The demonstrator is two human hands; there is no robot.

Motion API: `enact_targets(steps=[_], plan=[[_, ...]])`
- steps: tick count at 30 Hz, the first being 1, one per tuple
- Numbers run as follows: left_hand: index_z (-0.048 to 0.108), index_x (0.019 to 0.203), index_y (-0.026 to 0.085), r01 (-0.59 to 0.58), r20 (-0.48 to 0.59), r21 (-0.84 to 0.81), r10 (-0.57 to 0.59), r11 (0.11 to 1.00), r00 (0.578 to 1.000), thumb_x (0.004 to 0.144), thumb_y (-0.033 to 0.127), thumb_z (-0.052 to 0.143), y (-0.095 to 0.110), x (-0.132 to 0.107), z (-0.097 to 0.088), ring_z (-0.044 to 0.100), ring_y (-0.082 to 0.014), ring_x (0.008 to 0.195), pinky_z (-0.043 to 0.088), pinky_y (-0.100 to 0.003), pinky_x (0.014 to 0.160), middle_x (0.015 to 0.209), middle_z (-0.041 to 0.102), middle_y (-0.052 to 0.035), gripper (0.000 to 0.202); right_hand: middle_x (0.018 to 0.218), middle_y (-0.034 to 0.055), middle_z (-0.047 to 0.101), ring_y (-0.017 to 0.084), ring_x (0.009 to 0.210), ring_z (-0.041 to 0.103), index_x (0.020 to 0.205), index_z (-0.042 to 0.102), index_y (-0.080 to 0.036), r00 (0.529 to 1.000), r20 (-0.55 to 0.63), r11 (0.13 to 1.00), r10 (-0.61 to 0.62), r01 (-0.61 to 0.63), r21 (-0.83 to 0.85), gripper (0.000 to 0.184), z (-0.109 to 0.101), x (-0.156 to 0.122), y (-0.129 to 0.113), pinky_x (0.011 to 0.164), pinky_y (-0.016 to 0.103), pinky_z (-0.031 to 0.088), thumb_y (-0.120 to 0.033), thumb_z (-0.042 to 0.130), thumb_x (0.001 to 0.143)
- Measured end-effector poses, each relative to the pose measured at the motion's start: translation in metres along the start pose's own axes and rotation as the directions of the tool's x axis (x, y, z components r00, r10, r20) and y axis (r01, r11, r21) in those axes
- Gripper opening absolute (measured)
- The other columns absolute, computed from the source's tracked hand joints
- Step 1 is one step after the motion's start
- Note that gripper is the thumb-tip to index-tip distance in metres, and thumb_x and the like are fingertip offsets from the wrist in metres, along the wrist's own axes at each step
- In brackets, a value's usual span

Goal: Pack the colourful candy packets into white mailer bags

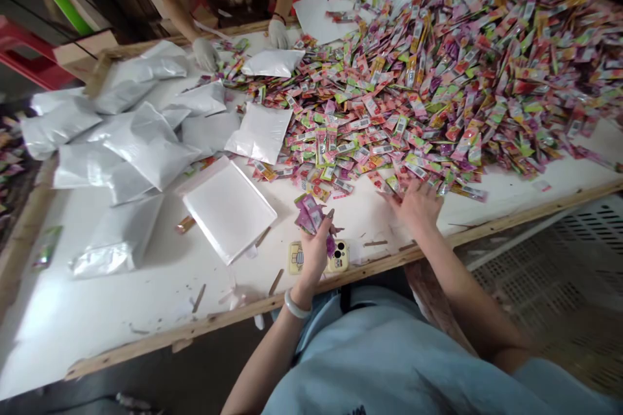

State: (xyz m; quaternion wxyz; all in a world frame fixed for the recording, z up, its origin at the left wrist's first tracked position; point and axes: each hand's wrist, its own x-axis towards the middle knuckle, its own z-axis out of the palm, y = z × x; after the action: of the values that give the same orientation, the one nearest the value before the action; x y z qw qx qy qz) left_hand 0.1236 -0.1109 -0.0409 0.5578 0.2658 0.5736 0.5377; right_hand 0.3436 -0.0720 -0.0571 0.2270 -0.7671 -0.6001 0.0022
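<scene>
My left hand is closed around several small purple candy packets, which fan out above the fingers. Under that hand, a phone in a yellow case lies by the table's front edge, partly covered. My right hand reaches to the near edge of a big heap of colourful packets. Its thumb is spread to the left, and the fingertips touch the packets and are partly hidden among them. A flat white pouch lies left of my left hand.
Filled silvery-white pouches are stacked on the left of the white table, which has a raised wooden rim. Across it, a person's gloved hands work at the packets. A plastic crate stands at the lower right.
</scene>
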Motion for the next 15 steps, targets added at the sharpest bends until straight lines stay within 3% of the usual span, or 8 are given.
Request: enact_targets(steps=[4, 8, 11, 13, 15], plan=[[0.061, 0.08, 0.021, 0.024, 0.125, 0.019, -0.026, 1.0, 0.992, 0.078, 0.046, 0.08, -0.009, 0.003, 0.011, 0.057, -0.0132, 0.054, 0.06, -0.033, 0.07, 0.058, 0.055, 0.0051, 0.032, 0.093, 0.0309, 0.072, 0.042, 0.083, 0.069, 0.124, 0.059, -0.008, 0.99, 0.141, 0.994, -0.009, 0.025, -0.11, 0.055, 0.015, 0.008, 0.013, 0.07, 0.05, 0.052, -0.056, 0.055, 0.098], [0.064, 0.079, 0.018, 0.077, 0.16, 0.023, -0.08, 0.997, 0.984, 0.077, 0.053, 0.081, -0.014, 0.0, 0.011, 0.071, -0.0219, 0.068, 0.06, -0.039, 0.076, 0.066, 0.066, -0.003, 0.039, 0.098, 0.0214, 0.075, 0.035, 0.092, 0.071, 0.118, 0.063, -0.015, 0.957, 0.274, 0.988, -0.094, 0.123, -0.091, 0.026, 0.017, -0.004, 0.004, 0.072, 0.04, 0.05, -0.031, 0.053, 0.099], [0.069, 0.096, 0.018, 0.107, 0.175, -0.025, -0.101, 0.994, 0.979, 0.074, 0.054, 0.084, -0.016, 0.0, 0.011, 0.076, -0.0296, 0.094, 0.061, -0.044, 0.086, 0.095, 0.076, -0.0112, 0.046, 0.092, 0.0169, 0.074, 0.033, 0.092, 0.069, 0.098, 0.066, -0.019, 0.953, 0.25, 0.984, -0.17, 0.177, -0.008, 0.014, 0.011, -0.017, 0.001, 0.075, 0.038, 0.049, -0.025, 0.053, 0.097], [0.07, 0.109, 0.02, 0.089, 0.193, -0.077, -0.072, 0.993, 0.979, 0.072, 0.053, 0.086, -0.018, 0.003, 0.015, 0.074, -0.0299, 0.109, 0.059, -0.046, 0.094, 0.115, 0.075, -0.0124, 0.052, 0.086, 0.0132, 0.073, 0.029, 0.086, 0.068, 0.089, 0.065, -0.021, 0.944, 0.199, 0.964, -0.263, 0.249, 0.09, 0.016, 0.006, -0.028, -0.005, 0.075, 0.035, 0.048, -0.024, 0.052, 0.097], [0.071, 0.107, 0.022, 0.019, 0.21, -0.109, 0.004, 0.994, 0.978, 0.071, 0.052, 0.088, -0.018, 0.006, 0.019, 0.072, -0.0272, 0.11, 0.057, -0.044, 0.098, 0.115, 0.076, -0.01, 0.05, 0.081, 0.0091, 0.071, 0.025, 0.08, 0.067, 0.085, 0.063, -0.023, 0.917, 0.192, 0.928, -0.351, 0.313, 0.2, 0.017, 0.002, -0.04, -0.017, 0.072, 0.031, 0.047, -0.024, 0.051, 0.097]])
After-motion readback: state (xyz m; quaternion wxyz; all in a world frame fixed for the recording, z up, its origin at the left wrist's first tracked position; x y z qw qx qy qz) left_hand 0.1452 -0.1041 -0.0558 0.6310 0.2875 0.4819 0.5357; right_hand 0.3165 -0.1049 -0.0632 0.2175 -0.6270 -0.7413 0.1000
